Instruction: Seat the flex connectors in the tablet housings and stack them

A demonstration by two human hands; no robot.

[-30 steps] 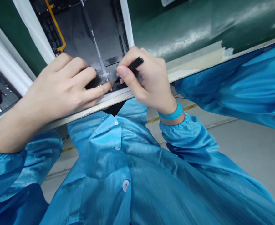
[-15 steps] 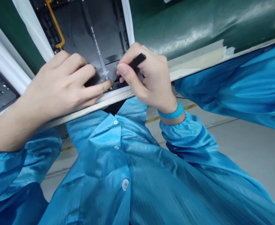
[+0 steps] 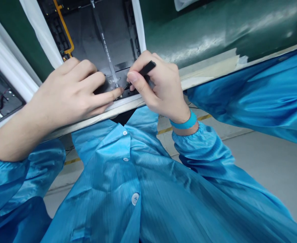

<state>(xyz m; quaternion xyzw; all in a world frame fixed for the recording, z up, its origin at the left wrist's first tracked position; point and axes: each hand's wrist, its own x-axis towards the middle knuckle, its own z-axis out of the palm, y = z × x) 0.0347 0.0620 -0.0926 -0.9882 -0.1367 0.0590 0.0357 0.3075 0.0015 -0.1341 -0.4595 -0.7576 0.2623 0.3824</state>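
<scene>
My left hand [image 3: 72, 91] lies over the near end of a dark electronic device casing [image 3: 84, 30], index finger stretched out and its tip against the casing's near edge. Its other visible fingers are bent, and nothing shows held in them. Closed round black tweezers [image 3: 148, 68] is my right hand [image 3: 163, 84], the thin tip pointing down beside my left fingertip. What the tip touches is too small to tell. A pale flat ribbon cable [image 3: 106, 50] runs down the casing towards both hands. An orange flex cable [image 3: 66, 30] lies along the casing's left side.
White cloth [image 3: 140, 23] borders the device on the green mat [image 3: 214, 30]. Another open device [image 3: 1, 91] lies at far left. Masking tape [image 3: 214, 65] covers the bench edge near my right wrist. Blue-clothed parts of other people [image 3: 260, 91] show at the right.
The view has shifted slightly, so the device appears a little lower and further right. Both hands keep nearly the same pose, and the tweezers stay in my right hand.
</scene>
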